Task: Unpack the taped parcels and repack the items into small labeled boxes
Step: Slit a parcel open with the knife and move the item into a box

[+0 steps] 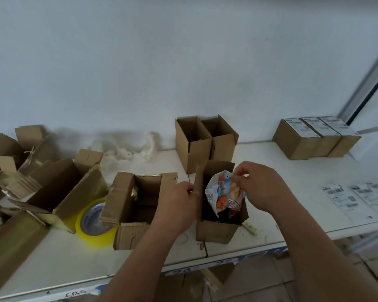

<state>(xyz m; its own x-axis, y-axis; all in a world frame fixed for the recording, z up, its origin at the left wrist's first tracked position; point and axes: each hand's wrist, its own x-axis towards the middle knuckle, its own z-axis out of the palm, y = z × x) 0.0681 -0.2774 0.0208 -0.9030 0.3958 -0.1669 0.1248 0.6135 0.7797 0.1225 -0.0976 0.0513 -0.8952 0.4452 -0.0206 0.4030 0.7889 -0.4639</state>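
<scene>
A small open cardboard box (216, 231) stands on the white table (79, 264) in front of me. My left hand (176, 205) grips its upright left flap. My right hand (260, 184) pinches the top of a colourful snack packet (222, 192) that sits halfway inside the box. To the left stands an opened parcel (138, 214) with torn tape, its inside dark. Two more empty small boxes (203, 144) stand behind, side by side.
A yellow tape roll (94, 223) lies left of the opened parcel. Torn empty parcels (31, 171) pile up at far left. White padding (129, 149) lies by the wall. Three labelled closed boxes (314, 138) stand at back right; label sheets (356, 197) lie at right.
</scene>
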